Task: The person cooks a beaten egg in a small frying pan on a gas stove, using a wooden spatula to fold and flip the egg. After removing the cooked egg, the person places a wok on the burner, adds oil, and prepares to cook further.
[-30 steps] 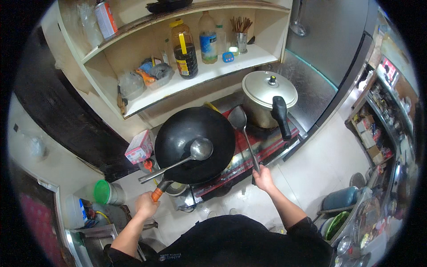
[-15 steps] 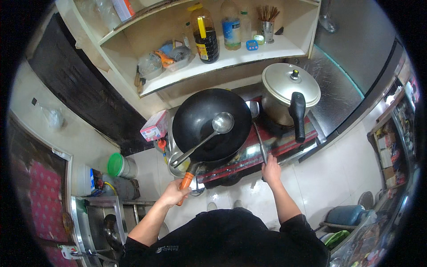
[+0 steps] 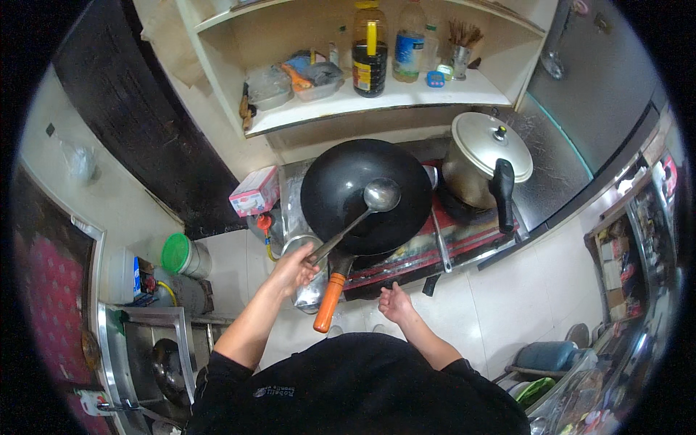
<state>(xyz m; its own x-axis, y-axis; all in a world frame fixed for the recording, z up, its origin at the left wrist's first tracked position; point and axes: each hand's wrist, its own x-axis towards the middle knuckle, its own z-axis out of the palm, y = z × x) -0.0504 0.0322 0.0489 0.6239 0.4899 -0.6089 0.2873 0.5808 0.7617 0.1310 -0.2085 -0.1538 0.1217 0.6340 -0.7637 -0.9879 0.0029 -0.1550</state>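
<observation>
Ladle (image 3: 382,194): bowl inside the black wok (image 3: 333,181), near its middle; handle toward seven o'clock.
Left hand (image 3: 296,269): seems to grasp the ladle's handle end.
Right hand (image 3: 395,304): loosely curled, apparently holding nothing, between five and six o'clock from the wok.
Progress: spatula (image 3: 441,239) already down on the stove (image 3: 409,257), four o'clock; ladle not set down; further steps unclear.
Labels: blue on the clear bottle (image 3: 410,43), yellow on the dark-filled bottle (image 3: 368,69); pale lettering on the shirt (image 3: 348,377).

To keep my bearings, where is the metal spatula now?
In the head view, right of centre, the metal spatula lies on the stove between the wok on its left and the pressure cooker on its right.
</observation>
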